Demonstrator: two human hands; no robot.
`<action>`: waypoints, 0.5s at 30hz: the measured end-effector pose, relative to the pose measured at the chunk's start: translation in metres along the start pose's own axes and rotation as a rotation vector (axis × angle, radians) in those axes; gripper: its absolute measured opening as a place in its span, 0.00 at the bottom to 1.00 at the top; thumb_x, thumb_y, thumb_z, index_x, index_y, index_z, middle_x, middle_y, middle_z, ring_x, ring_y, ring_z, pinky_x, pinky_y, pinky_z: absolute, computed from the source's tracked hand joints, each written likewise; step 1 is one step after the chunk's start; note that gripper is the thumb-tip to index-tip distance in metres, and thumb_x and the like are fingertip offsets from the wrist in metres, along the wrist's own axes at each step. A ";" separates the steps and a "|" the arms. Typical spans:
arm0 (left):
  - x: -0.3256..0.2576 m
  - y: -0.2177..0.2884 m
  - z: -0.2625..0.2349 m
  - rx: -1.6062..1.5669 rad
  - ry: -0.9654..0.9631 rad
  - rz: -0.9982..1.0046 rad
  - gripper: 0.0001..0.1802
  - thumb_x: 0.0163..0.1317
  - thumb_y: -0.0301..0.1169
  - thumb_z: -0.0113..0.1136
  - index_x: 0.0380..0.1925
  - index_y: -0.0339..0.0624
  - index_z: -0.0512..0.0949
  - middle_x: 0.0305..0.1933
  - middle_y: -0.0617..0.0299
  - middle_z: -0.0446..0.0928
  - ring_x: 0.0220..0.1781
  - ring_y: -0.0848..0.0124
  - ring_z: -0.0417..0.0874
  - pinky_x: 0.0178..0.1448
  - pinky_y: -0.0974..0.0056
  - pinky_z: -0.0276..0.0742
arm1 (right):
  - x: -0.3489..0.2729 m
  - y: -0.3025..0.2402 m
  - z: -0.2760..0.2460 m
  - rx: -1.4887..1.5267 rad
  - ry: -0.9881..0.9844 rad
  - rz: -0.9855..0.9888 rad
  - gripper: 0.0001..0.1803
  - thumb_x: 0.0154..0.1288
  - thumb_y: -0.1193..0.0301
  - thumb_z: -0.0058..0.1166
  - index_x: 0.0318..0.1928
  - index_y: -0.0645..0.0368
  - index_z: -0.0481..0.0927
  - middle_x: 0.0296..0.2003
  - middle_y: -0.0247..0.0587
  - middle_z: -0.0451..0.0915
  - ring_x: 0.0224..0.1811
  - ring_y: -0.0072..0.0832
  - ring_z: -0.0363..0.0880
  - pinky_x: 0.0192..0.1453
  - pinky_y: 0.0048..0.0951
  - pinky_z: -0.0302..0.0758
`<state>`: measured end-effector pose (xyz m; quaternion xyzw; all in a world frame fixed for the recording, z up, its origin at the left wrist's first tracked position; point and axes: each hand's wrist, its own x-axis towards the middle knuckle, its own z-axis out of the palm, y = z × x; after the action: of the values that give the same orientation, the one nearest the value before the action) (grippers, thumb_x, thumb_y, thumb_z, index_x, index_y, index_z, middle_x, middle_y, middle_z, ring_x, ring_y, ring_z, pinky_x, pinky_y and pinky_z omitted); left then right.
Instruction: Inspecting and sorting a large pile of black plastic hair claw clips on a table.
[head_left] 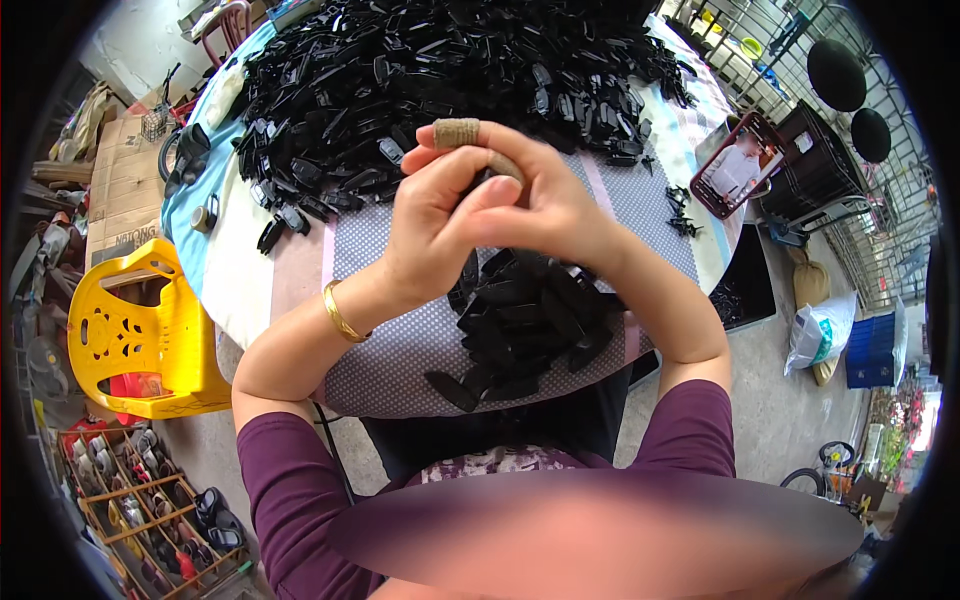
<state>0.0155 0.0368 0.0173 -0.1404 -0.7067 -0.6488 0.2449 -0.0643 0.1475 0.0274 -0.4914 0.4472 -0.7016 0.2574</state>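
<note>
My left hand (430, 215), with a gold bangle on its wrist, and my right hand (555, 205) meet above the table, the fingers of both curled together. Beige tape (457, 132) is wrapped round a finger of the right hand. Both hands are closed, and whatever lies between them is mostly hidden by the fingers; only a dark patch shows. Below them, near the table's front edge, rests a small heap of black elongated plastic parts (530, 320). Beyond the hands spreads a much larger pile of similar black parts (420, 75).
A patterned cloth covers the round table (385, 360). On its right side stands a phone (738, 165) with a lit screen; a roll of tape (204, 216) lies at the left. A yellow plastic chair (190, 340) and a shoe rack (130, 510) stand left, a black tray (750, 285) right.
</note>
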 end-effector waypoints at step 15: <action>-0.015 -0.012 -0.006 0.645 -0.441 0.397 0.18 0.54 0.40 0.60 0.44 0.48 0.76 0.44 0.59 0.73 0.45 0.62 0.72 0.49 0.59 0.67 | 0.043 0.067 -0.238 -1.860 0.535 -0.009 0.13 0.54 0.67 0.56 0.41 0.53 0.81 0.37 0.42 0.80 0.45 0.39 0.75 0.49 0.37 0.72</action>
<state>0.0225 0.0310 -0.0004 -0.3247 -0.8679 -0.2898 0.2395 -0.3048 0.1705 -0.0391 -0.3244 0.8656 -0.1568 -0.3477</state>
